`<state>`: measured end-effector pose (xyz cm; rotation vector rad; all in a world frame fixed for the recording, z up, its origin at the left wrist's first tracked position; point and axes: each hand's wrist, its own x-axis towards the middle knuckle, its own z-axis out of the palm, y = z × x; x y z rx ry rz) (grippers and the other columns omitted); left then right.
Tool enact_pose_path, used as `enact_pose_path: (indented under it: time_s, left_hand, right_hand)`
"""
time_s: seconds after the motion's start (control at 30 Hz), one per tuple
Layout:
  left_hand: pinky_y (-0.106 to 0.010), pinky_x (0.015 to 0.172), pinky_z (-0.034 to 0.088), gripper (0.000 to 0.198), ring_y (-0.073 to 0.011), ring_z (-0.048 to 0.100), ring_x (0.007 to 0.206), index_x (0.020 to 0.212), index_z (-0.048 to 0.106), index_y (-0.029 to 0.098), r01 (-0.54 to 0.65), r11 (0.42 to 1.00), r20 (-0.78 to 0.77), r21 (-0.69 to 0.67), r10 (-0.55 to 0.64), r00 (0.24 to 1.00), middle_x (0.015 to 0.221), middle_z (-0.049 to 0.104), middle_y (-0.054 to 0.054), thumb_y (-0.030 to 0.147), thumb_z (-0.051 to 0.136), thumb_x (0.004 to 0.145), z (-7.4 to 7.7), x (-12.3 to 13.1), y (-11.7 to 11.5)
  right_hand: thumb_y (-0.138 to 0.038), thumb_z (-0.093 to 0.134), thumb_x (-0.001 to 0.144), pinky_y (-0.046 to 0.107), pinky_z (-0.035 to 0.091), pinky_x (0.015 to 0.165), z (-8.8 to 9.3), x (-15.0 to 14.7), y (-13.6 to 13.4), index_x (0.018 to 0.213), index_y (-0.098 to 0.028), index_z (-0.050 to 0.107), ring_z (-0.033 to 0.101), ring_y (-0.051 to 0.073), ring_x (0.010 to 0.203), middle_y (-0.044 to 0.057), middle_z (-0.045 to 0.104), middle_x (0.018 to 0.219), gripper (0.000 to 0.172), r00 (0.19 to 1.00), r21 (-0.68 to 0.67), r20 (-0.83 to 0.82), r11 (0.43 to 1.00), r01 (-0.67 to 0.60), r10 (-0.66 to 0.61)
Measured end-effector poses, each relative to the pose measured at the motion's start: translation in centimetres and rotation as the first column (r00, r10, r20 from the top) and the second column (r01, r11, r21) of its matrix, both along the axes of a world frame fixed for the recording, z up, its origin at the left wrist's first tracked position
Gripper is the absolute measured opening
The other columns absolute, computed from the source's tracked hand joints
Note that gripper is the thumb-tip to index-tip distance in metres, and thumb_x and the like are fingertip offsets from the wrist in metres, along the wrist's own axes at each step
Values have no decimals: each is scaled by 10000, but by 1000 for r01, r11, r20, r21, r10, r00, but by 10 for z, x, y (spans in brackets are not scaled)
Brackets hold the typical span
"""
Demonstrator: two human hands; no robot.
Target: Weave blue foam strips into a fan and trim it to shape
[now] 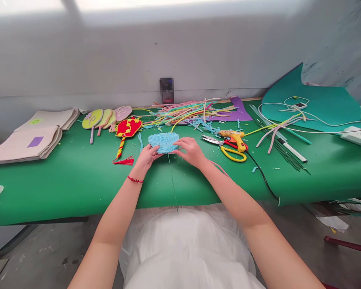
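A light-blue fan-shaped piece [165,140] made of rows of fuzzy pipe cleaners is held flat just above the green table. My left hand [149,155] grips its lower left edge, thumb on top. At its right edge, my right hand [190,150] has thumb and fingers closed on the rim. From the bottom of the blue piece a thin green wire [172,180] runs down past the table edge toward my lap. A yellow-green pipe cleaner [174,125] sticks up behind it.
Scissors [228,150] and a yellow glue gun [236,139] with a black cord lie to the right. Behind are piled pipe cleaners [183,113]. A red fan [128,127] and paler fans [92,119] lie left, beside cloth stacks [21,142]. Teal foam sheet [325,104], back right.
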<state>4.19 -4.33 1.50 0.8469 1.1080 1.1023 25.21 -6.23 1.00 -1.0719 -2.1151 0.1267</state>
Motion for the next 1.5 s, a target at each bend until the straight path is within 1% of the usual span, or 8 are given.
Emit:
enact_pose_path:
  time_s: [0.2,0.4,0.8,1.0,1.07,1.2,1.33,1.5]
  left_hand:
    - [-273,758,550,319,-155,669,865,1042,582,188,-19,990,5,138,19,1000,1127,666,-66,242,680,743,2,-3,0]
    - [-278,768,544,412,-198,648,977,1102,573,230,-100,954,38,283,93,995,1160,649,-56,346,696,727,9,-2,-2]
    - [-359,729,547,290,-181,640,756,961,564,154,17,992,-202,124,8,979,870,666,-67,258,677,715,-3,-2,1]
    - [-404,958,413,424,-263,560,1051,1088,589,192,-78,882,-588,466,374,717,1118,578,-111,196,708,681,-4,-5,-3]
    - [-399,990,374,348,-264,526,1098,1081,606,214,26,814,-649,581,444,618,1147,557,-100,210,661,736,-2,-3,-6]
    - [-359,886,413,80,-227,568,932,854,653,230,413,746,-789,522,238,566,937,607,-55,227,586,810,-3,5,-11]
    - [-345,813,410,86,-215,566,853,814,651,226,561,682,-850,469,177,495,875,615,-52,224,567,827,-11,15,-13]
    - [-353,775,388,103,-222,550,824,793,639,213,603,665,-886,441,214,412,851,606,-59,210,543,830,-16,22,-15]
  right_hand:
    - [-467,499,909,383,427,875,8,19,4,972,-222,658,577,230,944,81,663,963,299,966,-77,-217,989,128,-142]
    - [-546,576,830,323,476,770,9,24,3,931,-204,678,605,188,805,53,686,909,371,950,-350,-312,933,-82,-33]
    - [-430,605,829,260,402,610,7,35,2,964,-229,686,551,138,656,14,680,807,255,999,-414,-50,910,-19,-2]
    - [-371,590,854,259,387,624,3,32,2,908,-238,687,561,146,712,19,687,868,174,998,-414,67,910,19,10]
    - [-342,567,870,264,380,617,4,30,2,887,-235,684,557,149,715,24,679,881,160,995,-375,91,925,60,-28]
    - [-297,537,878,290,395,646,10,46,4,830,-212,674,559,169,736,53,649,882,168,974,-267,102,937,224,-204]
    - [-333,537,862,339,434,727,16,102,4,834,-193,658,563,199,776,82,624,913,187,849,-228,51,822,522,-526]
    - [-418,501,855,445,435,818,4,178,-7,864,-152,612,548,294,937,167,594,972,288,492,-201,67,471,859,-868]
